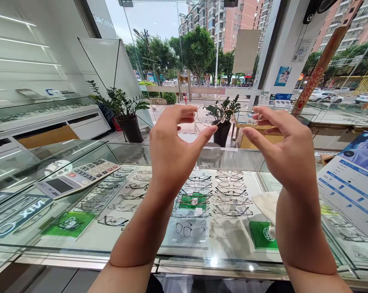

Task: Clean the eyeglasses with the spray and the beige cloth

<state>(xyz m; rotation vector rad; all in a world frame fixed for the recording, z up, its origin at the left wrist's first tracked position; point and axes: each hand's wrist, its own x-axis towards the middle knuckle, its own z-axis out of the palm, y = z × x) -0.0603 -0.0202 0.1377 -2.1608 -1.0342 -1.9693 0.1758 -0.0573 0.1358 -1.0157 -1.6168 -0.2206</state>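
Observation:
A pair of thin-rimmed eyeglasses [209, 123] is held up at eye level above the counter, its clear lenses facing the window. My left hand [179, 140] pinches the left side of the frame between fingers and thumb. On the other side, my right hand [278, 140] grips the right edge the same way, with the thumb below. Both forearms reach up over the glass display case [226, 260], which holds rows of eyeglasses [231, 191]. A cream cloth [266, 205] lies on the glass near my right forearm.
A calculator [77, 178] rests on the glass at left. At right stands a blue and white printed card [351, 183]. Green squares [70, 224] show inside the case. Beyond it are a potted plant [130, 128], a second plant [222, 132] and a glass shopfront.

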